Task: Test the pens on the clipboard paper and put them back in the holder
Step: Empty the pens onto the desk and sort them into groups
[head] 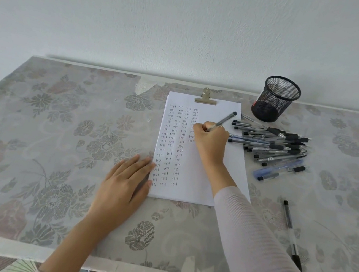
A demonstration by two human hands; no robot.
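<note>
Two forearms reach in from the near edge of the desk (37, 141), the right one in a pale ribbed sleeve (252, 235). Farther in, the left hand (125, 181) lies flat, palm down, on the flowered cloth that covers the desk. Its fingers are straight and close together, and their tips touch the near left edge of the paper (191, 182).

That white sheet lies in the middle of the desk, held at its far edge by a metal clip (206, 97). Columns of small handwritten words fill its left half.

The right hand (210, 143) rests on the paper, right of the columns. Its fingers are curled and clamped round a pen (223, 121), whose tip is hidden behind the hand. The back end of the pen slants up toward the far right.

Just right of the paper lies a loose pile of pens (279, 145), clear barrels with black caps, mostly pointing left to right. Beyond the pile, near the far right corner of the sheet, stands a black mesh holder (274, 100). It is close to the pale wall (165, 21).

One single pen (291, 233) lies apart on the near right of the desk, running near to far.
</note>
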